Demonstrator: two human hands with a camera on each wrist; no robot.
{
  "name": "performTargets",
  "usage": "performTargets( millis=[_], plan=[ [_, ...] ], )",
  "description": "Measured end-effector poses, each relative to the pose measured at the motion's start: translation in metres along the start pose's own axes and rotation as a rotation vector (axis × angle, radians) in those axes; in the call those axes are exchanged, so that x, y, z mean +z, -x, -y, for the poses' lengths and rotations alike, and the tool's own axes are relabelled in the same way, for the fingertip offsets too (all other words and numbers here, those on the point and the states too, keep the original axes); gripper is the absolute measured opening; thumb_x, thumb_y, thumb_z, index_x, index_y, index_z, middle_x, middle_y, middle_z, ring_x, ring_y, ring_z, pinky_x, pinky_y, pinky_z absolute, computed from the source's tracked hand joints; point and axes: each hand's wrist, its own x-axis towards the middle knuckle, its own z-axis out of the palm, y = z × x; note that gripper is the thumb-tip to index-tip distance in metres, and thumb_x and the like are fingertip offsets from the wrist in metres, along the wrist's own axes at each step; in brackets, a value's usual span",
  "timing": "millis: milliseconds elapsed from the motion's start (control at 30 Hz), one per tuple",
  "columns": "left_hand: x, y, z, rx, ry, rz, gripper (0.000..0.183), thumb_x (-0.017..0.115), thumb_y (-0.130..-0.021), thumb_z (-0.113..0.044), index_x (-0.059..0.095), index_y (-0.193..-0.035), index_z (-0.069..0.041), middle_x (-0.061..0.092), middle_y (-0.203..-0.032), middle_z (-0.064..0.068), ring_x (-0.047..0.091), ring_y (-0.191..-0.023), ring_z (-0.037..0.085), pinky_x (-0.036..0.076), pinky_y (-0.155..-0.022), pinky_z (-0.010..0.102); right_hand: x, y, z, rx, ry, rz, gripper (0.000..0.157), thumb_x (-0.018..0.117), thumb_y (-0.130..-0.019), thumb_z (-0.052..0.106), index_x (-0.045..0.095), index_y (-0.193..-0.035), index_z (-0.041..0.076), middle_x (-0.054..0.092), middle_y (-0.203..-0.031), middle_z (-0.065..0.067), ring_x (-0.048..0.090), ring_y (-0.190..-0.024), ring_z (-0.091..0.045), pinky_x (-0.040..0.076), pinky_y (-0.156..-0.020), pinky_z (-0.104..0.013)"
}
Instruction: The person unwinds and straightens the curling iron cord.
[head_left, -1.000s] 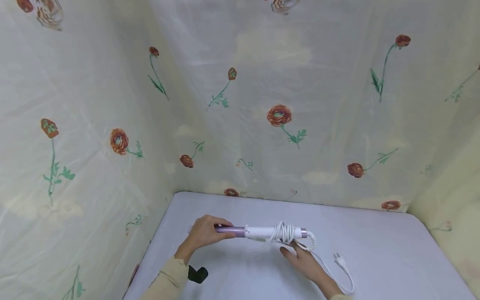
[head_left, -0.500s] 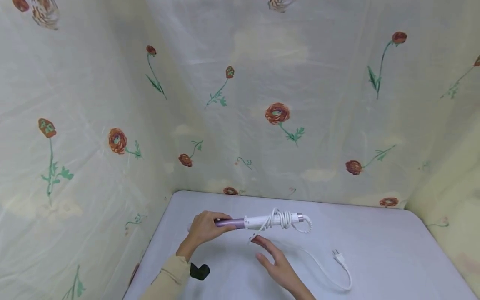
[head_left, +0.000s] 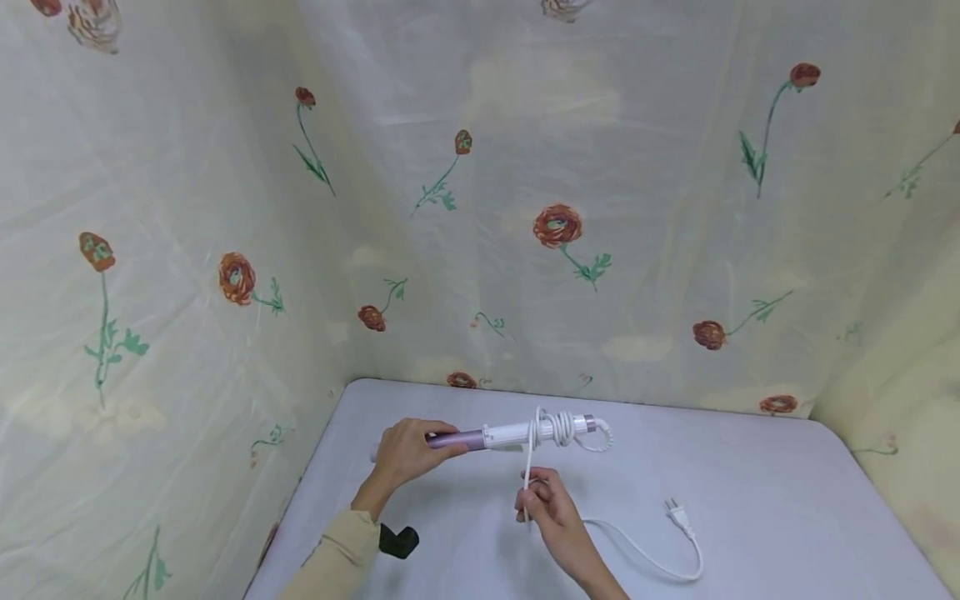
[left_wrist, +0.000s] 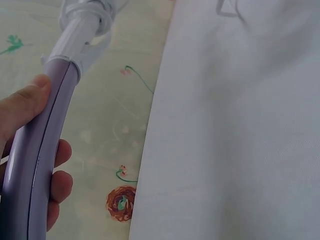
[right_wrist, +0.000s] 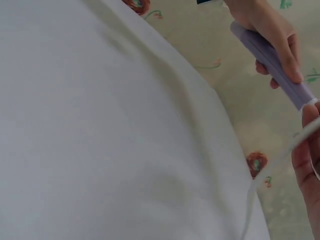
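Observation:
A hair straightener (head_left: 506, 435), purple at one end and white at the other, is held up over the table, its white end tipped slightly upward. My left hand (head_left: 408, 450) grips the purple barrel, thumb on one side and fingers curled beneath, as the left wrist view shows on the barrel (left_wrist: 37, 145). White cord (head_left: 562, 429) is coiled several times round the white handle. From the coils a strand runs down to my right hand (head_left: 555, 517), which pinches it between thumb and fingers, just in front of the handle. The right wrist view catches this strand (right_wrist: 280, 160) blurred.
The cord's loose end curves over the white table (head_left: 750, 500) to a two-pin plug (head_left: 678, 512) on the right. A dark object (head_left: 399, 542) shows beside the left sleeve. Flower-printed fabric (head_left: 637, 250) encloses the table at the back and sides.
My right hand has moved left from beneath the handle and now pinches the cord, drawing a strand down. The straightener has risen in view and its white end has tilted up.

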Motion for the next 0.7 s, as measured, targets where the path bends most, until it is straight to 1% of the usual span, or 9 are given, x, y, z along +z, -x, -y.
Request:
performTargets(
  millis=[67, 133, 200, 300, 333, 433, 533, 600, 700],
  plan=[
    [-0.001, 0.000, -0.001, 0.001, -0.001, 0.002, 0.044, 0.070, -0.073, -0.061, 0.074, -0.100, -0.027, 0.072, -0.087, -0.006, 0.053, -0.067, 0.005, 0.039, -0.060, 0.025, -0.002, 0.001, 0.005, 0.033, 0.056, -0.055, 0.025, 0.050, -0.098, 0.012, 0.044, -0.119, 0.000, 0.055, -0.082, -0.012, 0.054, -0.067, -0.007, 0.048, -0.062, -0.024],
    [-0.001, 0.000, -0.001, 0.004, -0.003, 0.004, 0.043, 0.070, -0.073, -0.060, 0.074, -0.100, -0.027, 0.073, -0.087, -0.006, 0.053, -0.067, 0.005, 0.039, -0.060, 0.025, -0.005, 0.002, 0.010, 0.054, 0.120, -0.106, 0.022, 0.053, -0.097, 0.012, 0.049, -0.116, 0.003, 0.053, -0.078, -0.006, 0.050, -0.062, -0.006, 0.045, -0.057, -0.023],
    [-0.001, 0.000, -0.001, 0.007, -0.006, 0.007, 0.043, 0.070, -0.073, -0.060, 0.074, -0.100, -0.027, 0.072, -0.086, -0.006, 0.053, -0.067, 0.005, 0.039, -0.060, 0.025, -0.008, 0.002, 0.014, 0.054, 0.197, -0.146, 0.019, 0.055, -0.095, 0.013, 0.053, -0.112, 0.006, 0.054, -0.076, -0.004, 0.048, -0.059, -0.007, 0.043, -0.053, -0.023],
    [-0.001, -0.001, -0.001, 0.013, -0.015, 0.007, 0.043, 0.070, -0.073, -0.061, 0.075, -0.099, -0.027, 0.072, -0.085, -0.006, 0.053, -0.067, 0.005, 0.038, -0.062, 0.026, -0.015, 0.000, 0.018, 0.029, 0.325, -0.190, 0.014, 0.059, -0.093, 0.014, 0.058, -0.106, 0.009, 0.057, -0.075, -0.002, 0.048, -0.057, -0.005, 0.041, -0.052, -0.021],
    [-0.001, -0.001, -0.001, 0.018, -0.019, 0.007, 0.043, 0.070, -0.073, -0.061, 0.075, -0.099, -0.027, 0.073, -0.085, -0.006, 0.053, -0.067, 0.005, 0.038, -0.062, 0.027, -0.018, 0.000, 0.019, 0.011, 0.373, -0.198, 0.011, 0.061, -0.092, 0.014, 0.060, -0.103, 0.011, 0.059, -0.074, -0.002, 0.048, -0.056, -0.004, 0.041, -0.051, -0.021],
    [0.000, 0.000, -0.001, 0.038, -0.022, 0.009, 0.042, 0.071, -0.073, -0.059, 0.075, -0.098, -0.027, 0.073, -0.086, -0.007, 0.055, -0.069, 0.005, 0.039, -0.064, 0.028, -0.027, -0.001, 0.027, -0.033, 0.497, -0.210, 0.007, 0.063, -0.091, 0.017, 0.063, -0.097, 0.014, 0.060, -0.071, 0.004, 0.046, -0.054, -0.001, 0.040, -0.051, -0.019],
    [0.000, 0.001, 0.000, 0.051, -0.021, 0.013, 0.040, 0.072, -0.073, -0.058, 0.075, -0.097, -0.027, 0.073, -0.088, -0.007, 0.056, -0.071, 0.006, 0.040, -0.066, 0.030, -0.036, -0.002, 0.036, -0.104, 0.579, -0.199, 0.004, 0.065, -0.089, 0.015, 0.064, -0.093, 0.013, 0.063, -0.072, 0.005, 0.050, -0.058, 0.001, 0.045, -0.055, -0.017],
    [0.001, 0.002, 0.000, 0.054, -0.020, 0.019, 0.040, 0.072, -0.073, -0.059, 0.075, -0.097, -0.027, 0.073, -0.089, -0.007, 0.057, -0.072, 0.007, 0.040, -0.066, 0.030, -0.041, -0.003, 0.041, -0.153, 0.626, -0.186, 0.004, 0.066, -0.088, 0.011, 0.065, -0.092, 0.013, 0.065, -0.075, 0.005, 0.054, -0.063, 0.002, 0.049, -0.059, -0.018],
    [0.002, 0.003, 0.000, 0.060, -0.028, 0.024, 0.041, 0.070, -0.073, -0.060, 0.075, -0.098, -0.028, 0.073, -0.089, -0.007, 0.056, -0.072, 0.006, 0.039, -0.066, 0.030, -0.048, -0.007, 0.045, -0.264, 0.677, -0.160, 0.012, 0.067, -0.084, 0.004, 0.065, -0.089, 0.015, 0.069, -0.079, 0.002, 0.058, -0.070, 0.002, 0.051, -0.062, -0.019]
  ],
)
